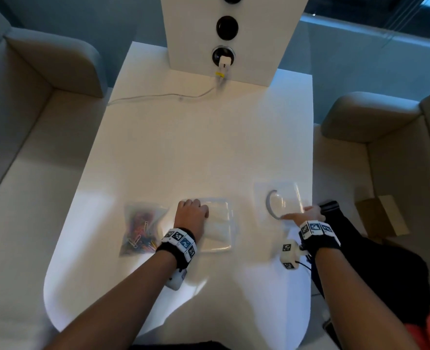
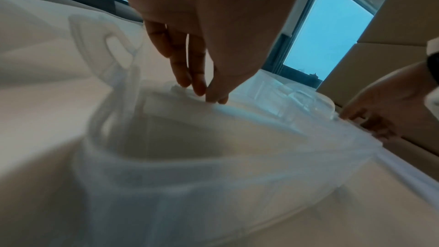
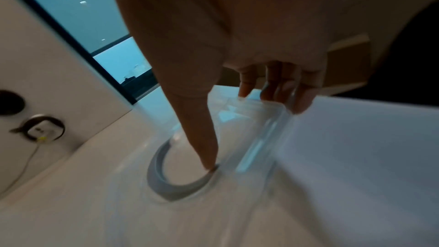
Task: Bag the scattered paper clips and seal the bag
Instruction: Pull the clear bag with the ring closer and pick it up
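Observation:
A clear zip bag of coloured paper clips [image 1: 139, 227] lies flat on the white table [image 1: 208, 147], left of my left wrist. My left hand [image 1: 203, 210] sits on the left edge of a clear plastic box [image 1: 224, 238]. In the left wrist view its fingertips [image 2: 209, 95] pinch the rim of a translucent empty bag [image 2: 213, 176] lying in the box. My right hand [image 1: 307, 213] grips a clear lid [image 1: 282, 198] with a grey arc [image 3: 166, 181] near the table's right edge. Its thumb [image 3: 204, 147] is on top and the fingers wrap the far edge. No loose clips show on the table.
A white column with round sockets [image 1: 226, 26] stands at the far end, a charger cable [image 1: 158, 96] trailing left from it. Beige sofas flank the table [image 1: 32, 122] [image 1: 385, 137]. A cardboard box [image 1: 380, 215] and dark fabric [image 1: 360, 261] lie at right.

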A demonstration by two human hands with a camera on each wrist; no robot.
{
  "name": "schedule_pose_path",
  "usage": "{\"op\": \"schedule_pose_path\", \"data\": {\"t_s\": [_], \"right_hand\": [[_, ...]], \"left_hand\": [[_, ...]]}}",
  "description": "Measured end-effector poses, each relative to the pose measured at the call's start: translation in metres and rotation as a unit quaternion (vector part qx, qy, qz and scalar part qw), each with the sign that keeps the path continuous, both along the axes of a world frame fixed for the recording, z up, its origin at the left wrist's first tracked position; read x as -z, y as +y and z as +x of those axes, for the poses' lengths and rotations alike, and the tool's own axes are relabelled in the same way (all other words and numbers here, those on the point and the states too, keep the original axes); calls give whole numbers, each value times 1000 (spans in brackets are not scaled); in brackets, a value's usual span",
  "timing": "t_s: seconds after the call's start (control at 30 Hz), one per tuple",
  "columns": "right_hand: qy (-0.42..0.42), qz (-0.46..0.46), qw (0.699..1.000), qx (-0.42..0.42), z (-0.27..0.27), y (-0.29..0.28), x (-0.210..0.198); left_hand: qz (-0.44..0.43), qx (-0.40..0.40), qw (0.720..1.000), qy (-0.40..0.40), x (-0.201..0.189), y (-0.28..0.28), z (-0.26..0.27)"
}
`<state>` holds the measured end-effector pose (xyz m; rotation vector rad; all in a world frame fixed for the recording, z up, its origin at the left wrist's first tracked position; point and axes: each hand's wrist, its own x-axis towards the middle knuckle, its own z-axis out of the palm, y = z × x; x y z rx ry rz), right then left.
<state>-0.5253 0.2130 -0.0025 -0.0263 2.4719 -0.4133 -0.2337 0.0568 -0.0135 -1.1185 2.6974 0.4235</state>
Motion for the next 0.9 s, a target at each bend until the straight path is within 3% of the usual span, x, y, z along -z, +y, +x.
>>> {"op": "schedule_pose_path", "data": {"t_s": [0.27, 0.43, 0.57, 0.63, 0.7, 0.77, 0.83, 0.9], "right_hand": [[-67, 85, 986, -129, 36, 28, -10], [15, 155, 976, -152, 83, 57, 2], [37, 122, 985, -119, 108, 87, 9], [15, 85, 994, -59, 112, 103, 12], [-7, 31, 999, 11, 113, 117, 11], [-23, -34, 998, 44, 112, 128, 12], [-35, -128, 988, 82, 108, 131, 9], [-49, -242, 959, 142, 101, 123, -6]], "left_hand": [[24, 13, 997, 70, -25, 25, 0], [33, 92, 983, 156, -42, 74, -21], [12, 175, 984, 30, -29, 128, -44], [3, 180, 984, -14, -19, 150, -47], [40, 146, 988, -5, -14, 166, -49], [128, 45, 989, 53, -15, 171, -51], [207, -51, 969, 122, -21, 165, -51], [242, -104, 945, 194, -31, 152, -48]]}}
